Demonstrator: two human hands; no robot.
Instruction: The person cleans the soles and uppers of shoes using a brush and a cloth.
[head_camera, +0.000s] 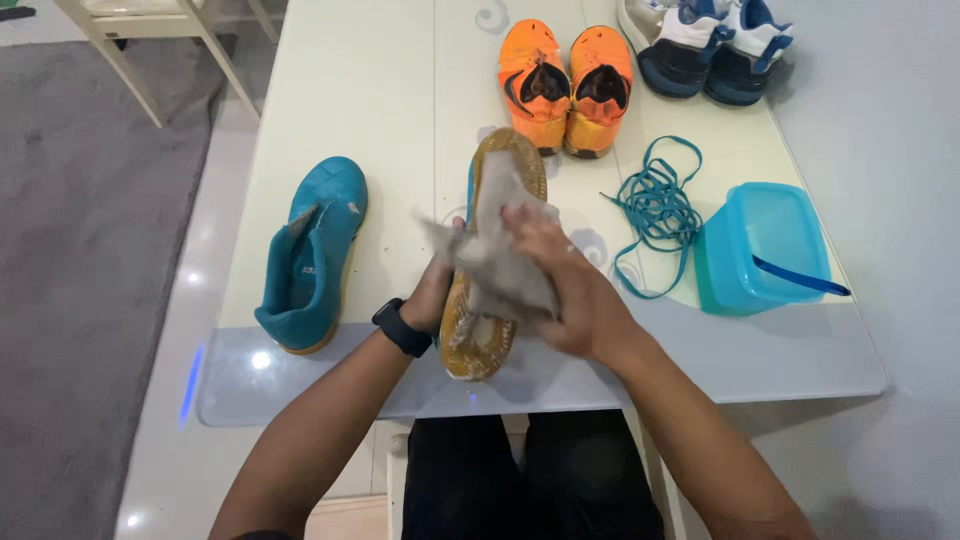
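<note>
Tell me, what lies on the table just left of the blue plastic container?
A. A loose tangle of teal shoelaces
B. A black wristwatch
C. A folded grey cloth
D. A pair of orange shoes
A. The loose teal shoelaces lie in a tangle on the table right beside the blue container, while the orange shoes stand farther back and the grey cloth is in the person's hands.
</note>
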